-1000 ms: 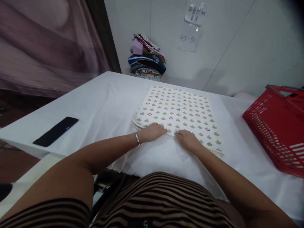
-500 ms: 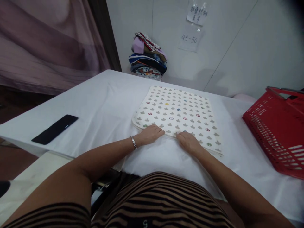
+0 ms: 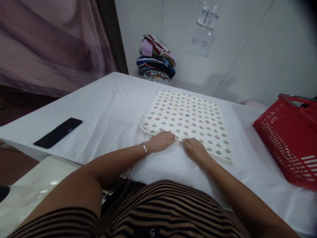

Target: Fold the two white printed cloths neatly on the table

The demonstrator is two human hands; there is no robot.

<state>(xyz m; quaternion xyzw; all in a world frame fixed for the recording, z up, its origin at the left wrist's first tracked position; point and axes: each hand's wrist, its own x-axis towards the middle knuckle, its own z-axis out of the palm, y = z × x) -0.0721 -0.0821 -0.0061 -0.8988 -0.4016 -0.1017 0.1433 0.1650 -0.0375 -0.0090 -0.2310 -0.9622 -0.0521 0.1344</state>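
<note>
A folded white cloth [image 3: 184,115] with rows of grey and a few coloured mushroom-like prints lies flat on the white-covered table [image 3: 109,109]. My left hand [image 3: 161,141], with a silvery bracelet at the wrist, is closed on the cloth's near edge, left of its middle. Close beside it, my right hand [image 3: 195,149] grips the same edge, fingertips bent over it. A narrow gap of cloth edge shows between the hands. Both thumbs are mostly hidden. Several layers show at the cloth's near left corner.
A black phone [image 3: 58,133] lies on the left of the table. The red plastic basket [image 3: 292,135] stands at the right. Beyond the far edge a stack of folded fabrics [image 3: 156,61] is piled by the wall. Pale sheeting [image 3: 37,185] lies lower left.
My left hand has slid slightly right along the near edge, closer to my right hand. The right hand has hardly moved, and the cloth lies as before. The view has shifted a little.
</note>
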